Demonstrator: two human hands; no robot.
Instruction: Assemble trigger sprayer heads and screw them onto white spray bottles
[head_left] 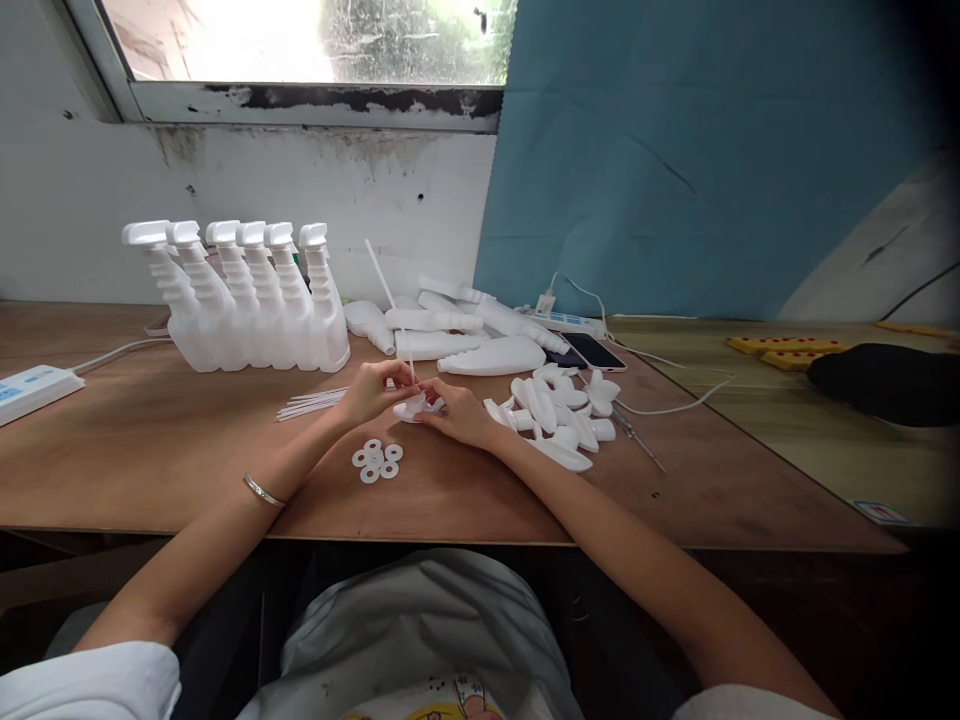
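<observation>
My left hand [375, 390] is closed, its fingertips pinching the lower end of a thin white dip tube [381, 272] that rises at a slant above the table. In my right hand [461, 413] is a white trigger spray head [409, 409], gripped low over the tabletop. Tube and spray head meet between my fingers, which hide the joint. Beside my left wrist lie several loose white tubes [311, 402]. Nearer to me is a small cluster of white ring washers [377, 459]. More white spray heads [559, 412] are piled to the right of my right hand.
Several white spray bottles [259, 315] stand in a row at the back left. Behind my hands, empty bottles [487, 355] lie heaped. A phone [594, 351], a screwdriver-like tool [637, 438] and a cable [679, 408] are on the right; a power strip [37, 388] sits far left.
</observation>
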